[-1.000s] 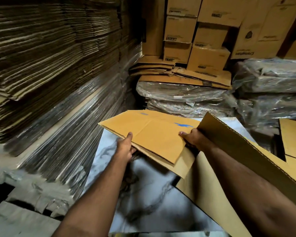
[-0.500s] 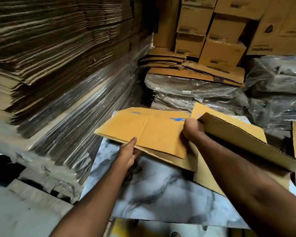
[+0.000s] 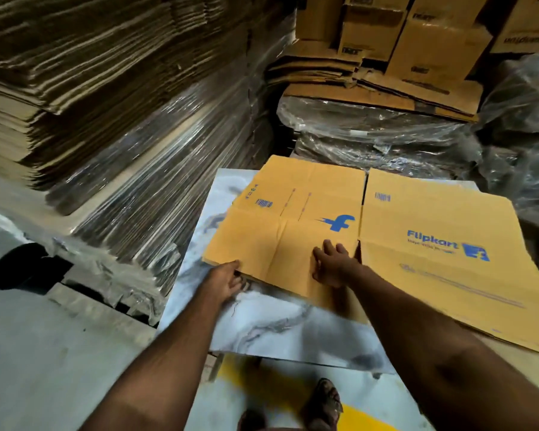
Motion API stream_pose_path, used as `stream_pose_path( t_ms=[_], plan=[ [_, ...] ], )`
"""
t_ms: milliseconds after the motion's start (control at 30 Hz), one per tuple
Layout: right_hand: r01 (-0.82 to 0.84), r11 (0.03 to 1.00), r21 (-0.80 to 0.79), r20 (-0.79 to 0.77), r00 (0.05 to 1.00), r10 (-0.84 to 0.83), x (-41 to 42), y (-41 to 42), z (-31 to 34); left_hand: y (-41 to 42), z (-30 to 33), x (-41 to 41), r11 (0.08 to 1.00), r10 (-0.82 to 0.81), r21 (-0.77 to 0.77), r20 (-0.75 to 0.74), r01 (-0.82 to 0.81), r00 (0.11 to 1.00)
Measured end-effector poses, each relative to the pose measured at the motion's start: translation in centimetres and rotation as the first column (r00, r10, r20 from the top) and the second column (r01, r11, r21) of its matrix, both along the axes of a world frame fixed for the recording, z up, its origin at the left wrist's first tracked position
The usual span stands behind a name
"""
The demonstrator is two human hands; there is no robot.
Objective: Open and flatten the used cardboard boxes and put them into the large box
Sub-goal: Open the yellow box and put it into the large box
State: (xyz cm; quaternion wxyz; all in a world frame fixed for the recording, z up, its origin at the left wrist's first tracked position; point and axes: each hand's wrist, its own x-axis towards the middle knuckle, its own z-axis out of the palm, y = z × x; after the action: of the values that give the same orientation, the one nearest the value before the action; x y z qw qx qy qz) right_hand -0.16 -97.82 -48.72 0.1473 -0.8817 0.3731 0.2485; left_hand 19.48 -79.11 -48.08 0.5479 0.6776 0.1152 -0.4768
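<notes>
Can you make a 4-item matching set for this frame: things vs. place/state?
Things:
1. flattened yellow-brown Flipkart cardboard box
2. left hand
3. right hand
4. plastic-wrapped stack of flat cardboard sheets

Place/state:
A. fingers spread flat on top of the cardboard
B. stands at the left of the view
C. lies opened flat on the marble-patterned table
D. at the near left corner of the cardboard

Pairs: 1-C, 2-D, 3-A, 4-B

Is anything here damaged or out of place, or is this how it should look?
Nothing alarming. The flattened box lies open on the marbled table, creased and overhanging its right edge. The left hand grips its near edge; the right hand presses it flat.
</notes>
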Motion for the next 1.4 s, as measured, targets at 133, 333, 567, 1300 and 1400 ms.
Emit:
stream_pose_path(
  t_ms=[133,333,567,1300,1400],
  plan=[
    [0.046,0.999,0.004,0.078,0.996,-0.046,0.8,0.8,0.0,1.0,-1.2,2.5,0.973,-0.166,0.206,0.317,0.103,0.934],
    [0.066,0.998,0.003,0.068,0.995,-0.066,0.3,3.4,-1.0,0.4,-0.3,4.2,0.793,-0.513,0.607,0.629,0.043,0.584],
    [0.037,0.999,0.016,0.030,0.999,-0.038,-0.3,4.0,-2.9,-2.2,-2.3,6.5,0.604,-0.782,0.728,0.462,0.325,0.418],
    [0.284,0.956,-0.069,0.077,0.957,-0.279,0.1,6.5,-2.2,4.0,-2.4,-3.0,0.474,-0.848,0.059,-0.238,0.879,0.473],
    [0.273,0.959,-0.074,0.035,0.962,-0.271,-0.8,7.3,-3.0,3.1,-2.1,-0.9,0.702,-0.687,0.138,-0.124,0.698,0.716]
  ],
)
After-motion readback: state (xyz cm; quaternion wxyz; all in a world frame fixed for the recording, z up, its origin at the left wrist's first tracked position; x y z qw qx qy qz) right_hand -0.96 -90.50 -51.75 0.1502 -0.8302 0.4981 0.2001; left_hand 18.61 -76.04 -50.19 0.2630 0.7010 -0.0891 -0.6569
